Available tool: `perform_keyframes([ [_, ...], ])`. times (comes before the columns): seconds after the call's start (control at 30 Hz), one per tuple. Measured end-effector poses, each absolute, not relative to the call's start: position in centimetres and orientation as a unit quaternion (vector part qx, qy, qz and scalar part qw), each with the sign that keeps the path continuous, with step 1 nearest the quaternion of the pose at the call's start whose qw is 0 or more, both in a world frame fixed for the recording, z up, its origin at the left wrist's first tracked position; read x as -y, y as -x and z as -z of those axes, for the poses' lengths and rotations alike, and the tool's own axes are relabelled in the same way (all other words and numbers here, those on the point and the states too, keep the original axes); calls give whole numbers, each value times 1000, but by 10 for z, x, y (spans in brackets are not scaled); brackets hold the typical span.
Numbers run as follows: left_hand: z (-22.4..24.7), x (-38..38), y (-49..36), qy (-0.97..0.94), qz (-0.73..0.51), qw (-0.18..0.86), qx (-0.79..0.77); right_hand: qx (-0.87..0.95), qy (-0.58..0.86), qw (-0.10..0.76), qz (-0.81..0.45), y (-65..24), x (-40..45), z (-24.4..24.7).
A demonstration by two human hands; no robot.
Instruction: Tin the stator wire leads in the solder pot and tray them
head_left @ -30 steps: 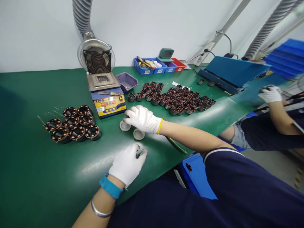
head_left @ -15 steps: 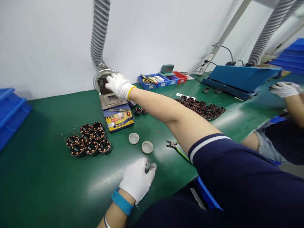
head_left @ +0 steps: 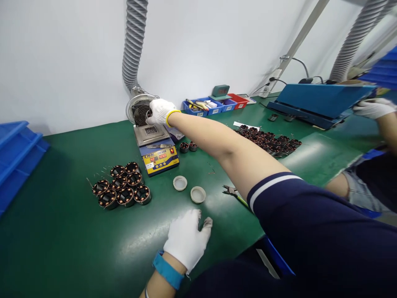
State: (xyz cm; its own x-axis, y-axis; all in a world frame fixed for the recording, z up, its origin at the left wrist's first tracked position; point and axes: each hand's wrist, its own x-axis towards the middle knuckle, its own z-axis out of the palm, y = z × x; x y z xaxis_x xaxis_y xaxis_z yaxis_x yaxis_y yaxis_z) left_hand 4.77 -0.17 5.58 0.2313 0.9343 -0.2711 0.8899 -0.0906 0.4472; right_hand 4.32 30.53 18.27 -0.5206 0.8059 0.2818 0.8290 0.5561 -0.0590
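Heater box (head_left: 161,161), one: stands on the table toward the wall, right hand (head_left: 159,111) over its back edge. Right hand: white glove, fingers bent in toward the thumb; a dark shape shows at the tips, whether held cannot be told. Left hand (head_left: 187,240): white glove, half open, thumb apart from the fingers, holding nothing that shows, near two shallow dishes (head_left: 198,194).

Around it: fan (head_left: 141,114) with round clear hood, directly behind; purple bin (head_left: 176,134), beside, partly hidden by the right forearm; two wire coils just to the right; eight coils (head_left: 119,183) grouped at left, loose wire ends up; larger coil batch (head_left: 266,138), partly behind the same forearm; pliers (head_left: 231,190), green handle running behind the sleeve.

Heater box, appearance: yellow front, red lit digits, blue upper part, metal top with square opening; flat blade (head_left: 160,145) lying across it.

Surface and room: green table (head_left: 71,231), glossy; white wall (head_left: 77,62); grey hose (head_left: 135,41) down to the hood; small bins (head_left: 195,108) and green clock (head_left: 221,91) along the wall; blue trays (head_left: 18,153) at far left; co-worker's gloved hand (head_left: 374,108) beside a blue sloped box (head_left: 322,103).
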Motion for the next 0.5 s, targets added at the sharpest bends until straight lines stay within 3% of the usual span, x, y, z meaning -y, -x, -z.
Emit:
perform_keyframes([
  [0.3,-56,-1,-45,-723,-66,279,-629,835,510,198,-45,-42,-291,-182],
  [0.5,-49,-4,-45,-718,-88,287,-629,782,478,320,-243,-125,-258,-193],
])
